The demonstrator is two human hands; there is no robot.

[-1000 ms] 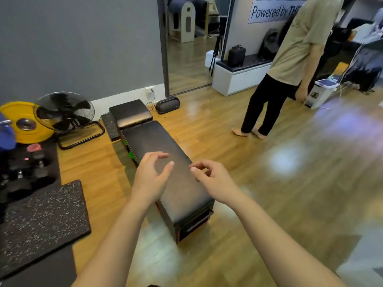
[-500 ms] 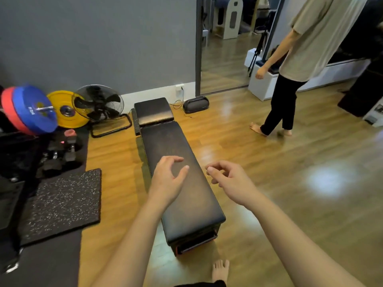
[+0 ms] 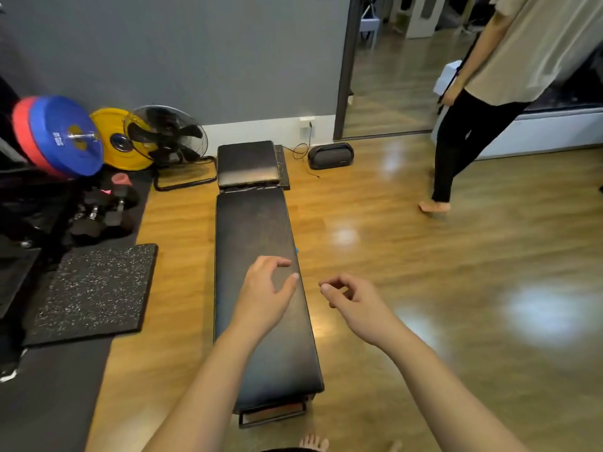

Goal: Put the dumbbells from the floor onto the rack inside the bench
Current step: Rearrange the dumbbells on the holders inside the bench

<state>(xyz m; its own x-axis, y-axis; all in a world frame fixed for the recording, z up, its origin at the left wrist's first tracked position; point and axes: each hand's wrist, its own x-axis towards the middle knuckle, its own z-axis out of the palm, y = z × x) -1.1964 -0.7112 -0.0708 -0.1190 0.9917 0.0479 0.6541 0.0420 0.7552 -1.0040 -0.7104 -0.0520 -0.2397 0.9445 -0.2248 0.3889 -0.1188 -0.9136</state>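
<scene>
fan [image 3: 166,138] on floor against grey wall | yellow weight plate [image 3: 112,138] leaning beside it | blue weight plate [image 3: 65,135] and red weight plate [image 3: 21,125] on a bar at left | speckled mat [image 3: 94,288] on floor | black speaker [image 3: 330,155] by wall | person [image 3: 489,76] standing barefoot at right

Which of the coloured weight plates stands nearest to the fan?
The yellow plate, directly beside the fan; the blue plate and red plate sit farther left.

The dumbbells [image 3: 104,210], far left of your fingers, merge into dark clutter; their count cannot be told. The bench [image 3: 261,288] top hides its rack. Both forearms are cropped.
</scene>
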